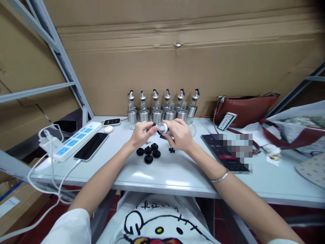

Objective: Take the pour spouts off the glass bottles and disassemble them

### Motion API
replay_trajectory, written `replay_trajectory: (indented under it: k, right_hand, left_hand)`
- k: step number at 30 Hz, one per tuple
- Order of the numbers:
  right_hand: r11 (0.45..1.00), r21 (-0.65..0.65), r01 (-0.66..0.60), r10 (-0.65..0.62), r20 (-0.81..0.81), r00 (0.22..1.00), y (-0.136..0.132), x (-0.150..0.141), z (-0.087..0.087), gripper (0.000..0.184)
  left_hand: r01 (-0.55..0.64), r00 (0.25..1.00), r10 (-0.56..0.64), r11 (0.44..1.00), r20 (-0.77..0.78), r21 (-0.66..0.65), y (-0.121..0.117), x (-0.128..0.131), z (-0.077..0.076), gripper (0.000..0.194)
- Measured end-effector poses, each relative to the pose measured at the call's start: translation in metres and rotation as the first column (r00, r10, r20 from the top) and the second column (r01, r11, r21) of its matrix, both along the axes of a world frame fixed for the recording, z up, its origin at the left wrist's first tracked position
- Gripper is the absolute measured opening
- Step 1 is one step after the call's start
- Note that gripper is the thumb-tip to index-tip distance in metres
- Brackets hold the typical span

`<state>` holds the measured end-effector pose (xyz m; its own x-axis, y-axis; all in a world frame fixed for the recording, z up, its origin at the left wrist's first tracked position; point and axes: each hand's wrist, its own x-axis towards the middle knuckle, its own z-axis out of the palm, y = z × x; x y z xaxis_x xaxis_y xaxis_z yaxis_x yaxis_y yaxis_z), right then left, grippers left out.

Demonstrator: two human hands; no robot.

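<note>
Near the middle of the table, my right hand [179, 134] is closed round a pourer spout [162, 128] with a pale, shiny body. My left hand [142, 134] pinches a small black piece [154, 124] at the spout's left end; whether the two are joined I cannot tell. Below my left hand lie several round black ribbed stoppers [148, 158]. A little cluster of tiny black parts [172, 150] lies below my right hand. Another dark piece [165, 136] shows partly under the right fingers.
Several glass bottles with steel sleeves [157, 116] stand at the back, the rear ones topped with pourers [167, 94]. On the left are a power strip [78, 140], a charging phone [91, 146] and cables. A tablet [225, 152] and a brown bag [248, 110] are at right.
</note>
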<state>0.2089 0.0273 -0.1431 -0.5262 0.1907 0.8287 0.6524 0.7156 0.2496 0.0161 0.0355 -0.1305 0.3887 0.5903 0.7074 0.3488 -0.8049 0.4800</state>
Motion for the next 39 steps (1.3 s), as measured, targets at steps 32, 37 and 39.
replay_trajectory:
  k: [32, 37, 39]
  right_hand:
    - [0.909, -0.416, 0.025, -0.297, -0.603, 0.74, 0.037, 0.037, -0.008, 0.027]
    - [0.888, -0.452, 0.09, -0.393, -0.642, 0.658, 0.049, 0.058, -0.01, 0.023]
    - [0.88, -0.454, 0.141, -0.428, -0.629, 0.649, 0.053, 0.065, -0.011, 0.024]
  left_hand:
    - [-0.246, 0.937, 0.325, 0.871, -0.124, 0.426, 0.012, -0.014, 0.0, 0.036]
    - [-0.21, 0.943, 0.302, 0.865, -0.14, 0.456, 0.012, -0.011, 0.0, 0.03]
    - [-0.202, 0.945, 0.293, 0.874, -0.146, 0.442, 0.012, -0.01, 0.0, 0.028]
